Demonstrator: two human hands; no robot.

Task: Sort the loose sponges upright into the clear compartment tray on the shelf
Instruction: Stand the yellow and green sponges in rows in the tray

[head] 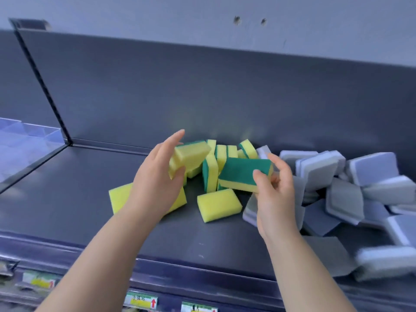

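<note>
Barely started, I'd say: no sponge shows in the bit of the clear plastic compartment tray (29, 140) visible far left. The yellow-and-green foam sponges (211, 174) & the grey-and-lilac pad sponges (360, 188) lie jumbled on the dark shelf (78, 210), well apart from the tray. My left hand (155, 176), arm reaching fwd, has fingers & thumb round a yellow sponge (191, 154), lifted & tilted. My right hand (274, 194) pinches a green-topped sponge (243, 174) by its near end, just above the pile. Both prob. need carrying left.
</note>
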